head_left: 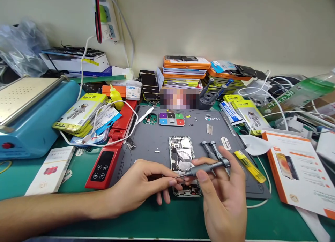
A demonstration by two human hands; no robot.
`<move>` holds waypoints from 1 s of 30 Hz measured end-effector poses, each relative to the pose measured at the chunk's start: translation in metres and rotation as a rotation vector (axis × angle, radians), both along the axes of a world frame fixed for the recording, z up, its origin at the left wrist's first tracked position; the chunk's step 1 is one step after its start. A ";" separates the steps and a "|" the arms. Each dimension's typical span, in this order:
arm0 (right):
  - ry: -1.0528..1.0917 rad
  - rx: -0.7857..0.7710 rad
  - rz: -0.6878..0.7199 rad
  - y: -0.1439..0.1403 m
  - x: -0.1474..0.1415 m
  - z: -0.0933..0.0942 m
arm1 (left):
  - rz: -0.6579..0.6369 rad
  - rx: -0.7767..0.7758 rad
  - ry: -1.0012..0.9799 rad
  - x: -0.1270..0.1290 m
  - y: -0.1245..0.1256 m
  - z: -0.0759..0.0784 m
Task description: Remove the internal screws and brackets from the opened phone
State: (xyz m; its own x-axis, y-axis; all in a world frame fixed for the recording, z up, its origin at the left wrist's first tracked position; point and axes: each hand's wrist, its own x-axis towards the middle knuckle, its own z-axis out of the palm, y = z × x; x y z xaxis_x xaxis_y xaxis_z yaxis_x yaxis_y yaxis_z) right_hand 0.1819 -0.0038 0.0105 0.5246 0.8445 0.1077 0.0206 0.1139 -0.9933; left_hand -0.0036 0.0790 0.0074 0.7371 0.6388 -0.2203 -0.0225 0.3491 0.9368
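The right hand [222,193] was clamped around a grey screwdriver [206,168], its tip over an opened phone [183,154]; the left hand [146,186] pinched the tip, fingers together, on a grey mat [151,141].

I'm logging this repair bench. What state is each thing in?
Phone: lying open on the grey mat, insides showing.
Screwdriver: held in right hand, tip by left hand fingertips.
Two spare screwdrivers: lying on the mat.
Yellow tool: lying at the mat's edge.

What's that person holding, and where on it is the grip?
The right hand holds a grey screwdriver by its handle. The left hand pinches near its metal tip, above the opened phone.
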 end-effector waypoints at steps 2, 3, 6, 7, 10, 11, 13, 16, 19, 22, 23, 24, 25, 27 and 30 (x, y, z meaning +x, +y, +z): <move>-0.002 -0.004 -0.006 -0.001 0.000 -0.001 | -0.002 -0.013 -0.014 -0.001 0.000 0.001; -0.004 -0.005 -0.011 -0.001 0.001 -0.001 | -0.003 -0.017 -0.018 -0.001 0.000 0.001; 0.002 -0.004 -0.014 -0.002 0.000 0.001 | -0.007 -0.026 -0.032 -0.001 0.001 0.003; 0.010 -0.006 -0.011 -0.002 0.000 0.001 | -0.011 -0.027 -0.036 0.000 0.001 0.004; 0.041 -0.009 0.000 -0.002 0.000 0.002 | -0.018 -0.031 -0.038 0.000 0.002 0.005; 0.050 -0.009 0.003 -0.001 0.000 0.002 | -0.020 -0.029 -0.038 -0.001 0.002 0.004; 0.066 -0.010 0.004 0.000 0.000 0.002 | -0.018 -0.025 -0.041 -0.001 0.002 0.004; 0.102 -0.026 0.005 0.001 0.000 0.002 | -0.014 -0.029 -0.044 -0.001 0.002 0.003; 0.178 -0.054 0.038 0.002 0.001 0.005 | -0.011 -0.035 -0.031 -0.001 0.002 0.003; 0.242 -0.064 0.064 0.003 0.001 0.007 | -0.012 -0.039 -0.023 0.000 0.003 0.004; 0.251 -0.061 0.066 0.003 0.001 0.008 | -0.011 -0.043 -0.024 0.000 0.003 0.005; 0.255 -0.054 0.066 0.003 0.001 0.008 | -0.008 -0.048 -0.027 0.000 0.003 0.005; 0.255 -0.050 0.066 0.003 0.001 0.008 | -0.006 -0.054 -0.030 0.000 0.003 0.006; 0.253 -0.044 0.065 0.003 0.001 0.008 | -0.004 -0.063 -0.037 0.000 0.003 0.006; 0.254 -0.039 0.059 0.003 0.000 0.009 | -0.003 -0.082 -0.046 -0.001 0.004 0.006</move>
State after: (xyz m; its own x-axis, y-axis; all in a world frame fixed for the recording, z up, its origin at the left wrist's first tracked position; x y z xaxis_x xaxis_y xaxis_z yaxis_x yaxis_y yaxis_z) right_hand 0.1816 -0.0005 0.0193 0.4805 0.8753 -0.0542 -0.2352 0.0690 -0.9695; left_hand -0.0042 0.0826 0.0136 0.7497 0.6178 -0.2374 -0.0638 0.4244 0.9032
